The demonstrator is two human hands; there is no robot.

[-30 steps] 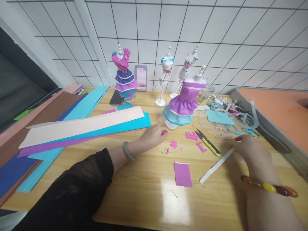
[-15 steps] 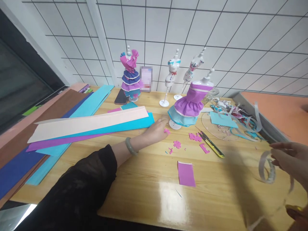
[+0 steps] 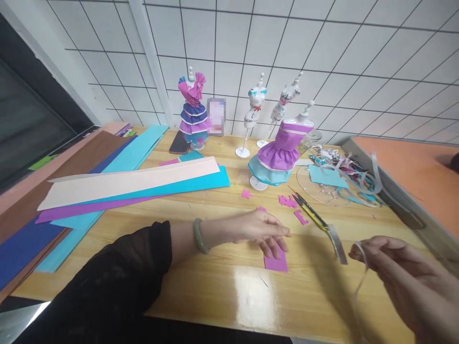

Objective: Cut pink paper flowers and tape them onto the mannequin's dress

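My left hand (image 3: 265,231) loosely open, empty above purple paper (image 3: 278,263), my right hand (image 3: 398,267) pinching pale ribbon (image 3: 365,260), light-blue paper (image 3: 327,177) on clear plate (image 3: 303,188)

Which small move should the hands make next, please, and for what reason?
I would probably bring the left hand across to take the pale ribbon near the right hand. The right hand pinches it and part hangs down, while the left hand looks empty, its fingers open above the purple piece. Two hands may straighten the ribbon more easily.
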